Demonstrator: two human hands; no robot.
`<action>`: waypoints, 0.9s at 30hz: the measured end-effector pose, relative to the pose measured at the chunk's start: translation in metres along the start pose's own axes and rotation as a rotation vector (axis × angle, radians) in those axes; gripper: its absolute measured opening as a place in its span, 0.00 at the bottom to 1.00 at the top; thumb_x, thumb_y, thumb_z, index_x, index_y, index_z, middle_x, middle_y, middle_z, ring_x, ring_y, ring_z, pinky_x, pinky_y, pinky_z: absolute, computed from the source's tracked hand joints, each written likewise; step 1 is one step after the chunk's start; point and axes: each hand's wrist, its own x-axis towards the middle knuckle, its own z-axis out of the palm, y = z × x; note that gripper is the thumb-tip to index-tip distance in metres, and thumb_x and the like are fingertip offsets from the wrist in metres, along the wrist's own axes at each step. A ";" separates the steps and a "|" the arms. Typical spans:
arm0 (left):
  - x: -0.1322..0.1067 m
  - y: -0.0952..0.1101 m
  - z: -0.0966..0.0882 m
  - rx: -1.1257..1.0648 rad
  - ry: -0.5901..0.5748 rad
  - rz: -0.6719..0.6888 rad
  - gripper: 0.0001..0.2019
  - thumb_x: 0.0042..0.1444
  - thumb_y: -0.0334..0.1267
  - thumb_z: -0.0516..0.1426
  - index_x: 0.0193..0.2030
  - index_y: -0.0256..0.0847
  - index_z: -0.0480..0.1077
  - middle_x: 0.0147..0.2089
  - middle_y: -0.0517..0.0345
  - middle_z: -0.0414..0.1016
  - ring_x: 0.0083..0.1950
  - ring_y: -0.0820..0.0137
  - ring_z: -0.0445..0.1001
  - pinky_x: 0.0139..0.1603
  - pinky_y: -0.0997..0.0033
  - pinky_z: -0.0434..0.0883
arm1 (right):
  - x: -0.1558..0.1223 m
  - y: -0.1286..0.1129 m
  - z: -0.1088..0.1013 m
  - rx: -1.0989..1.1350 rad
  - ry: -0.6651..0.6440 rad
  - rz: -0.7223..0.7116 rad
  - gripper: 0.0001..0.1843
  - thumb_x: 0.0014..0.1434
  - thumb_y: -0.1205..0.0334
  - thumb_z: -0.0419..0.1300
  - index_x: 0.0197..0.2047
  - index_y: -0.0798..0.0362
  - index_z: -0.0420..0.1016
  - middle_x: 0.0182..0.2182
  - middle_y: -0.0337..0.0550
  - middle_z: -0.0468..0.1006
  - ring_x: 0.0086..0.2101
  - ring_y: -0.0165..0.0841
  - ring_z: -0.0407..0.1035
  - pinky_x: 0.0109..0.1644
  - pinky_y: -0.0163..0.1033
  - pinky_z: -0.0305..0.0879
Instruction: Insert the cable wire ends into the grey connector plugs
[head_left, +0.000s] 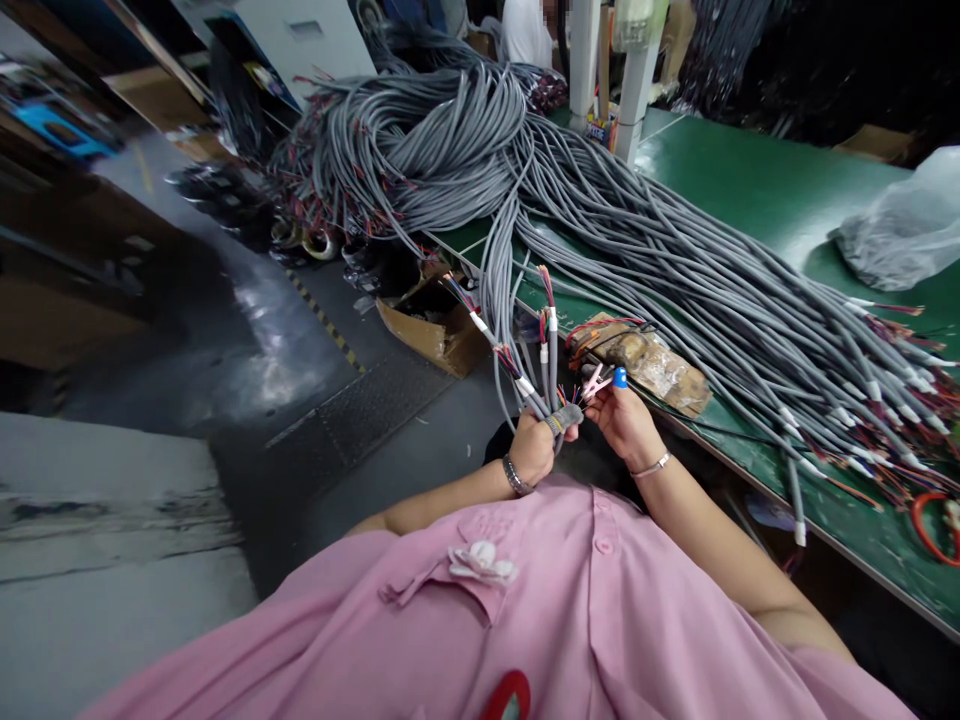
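My left hand point(534, 445) is closed in a fist around the ends of several grey cables point(525, 385), whose coloured wire tips stick up above it. Close to its right, my right hand point(624, 418) pinches thin red wires point(595, 383) of one cable end between fingertips; one finger wears a blue cap point(620, 377). Both hands hover just off the edge of the green workbench point(757, 185), above my pink shirt. The cables I hold hang down from a big heap of grey cables point(600, 215) spread over the bench.
A brown packet wrapped in plastic point(651, 362) lies on the bench edge just beyond my hands. A crumpled clear plastic bag point(904, 225) sits at the far right. An open cardboard box point(431, 325) stands on the floor to the left. White posts point(637, 75) rise at the back.
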 end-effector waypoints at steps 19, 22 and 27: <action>-0.001 -0.006 -0.008 0.020 0.000 0.019 0.13 0.44 0.44 0.66 0.26 0.36 0.71 0.20 0.60 0.71 0.20 0.76 0.67 0.22 0.75 0.64 | 0.002 0.002 0.000 0.135 -0.049 0.101 0.28 0.51 0.32 0.58 0.33 0.50 0.75 0.32 0.40 0.80 0.29 0.29 0.71 0.31 0.33 0.67; -0.004 -0.005 -0.011 0.003 0.020 0.041 0.13 0.44 0.43 0.66 0.27 0.36 0.71 0.20 0.60 0.71 0.20 0.77 0.67 0.22 0.76 0.64 | -0.002 -0.004 -0.001 0.113 -0.078 0.116 0.25 0.54 0.36 0.59 0.37 0.50 0.76 0.34 0.41 0.80 0.30 0.29 0.72 0.31 0.33 0.68; -0.005 -0.002 -0.008 -0.052 0.057 0.058 0.12 0.43 0.41 0.67 0.27 0.35 0.72 0.23 0.60 0.73 0.21 0.78 0.67 0.22 0.77 0.64 | -0.005 -0.006 0.002 0.081 -0.061 0.047 0.16 0.53 0.47 0.65 0.37 0.50 0.77 0.31 0.38 0.79 0.29 0.27 0.70 0.30 0.31 0.67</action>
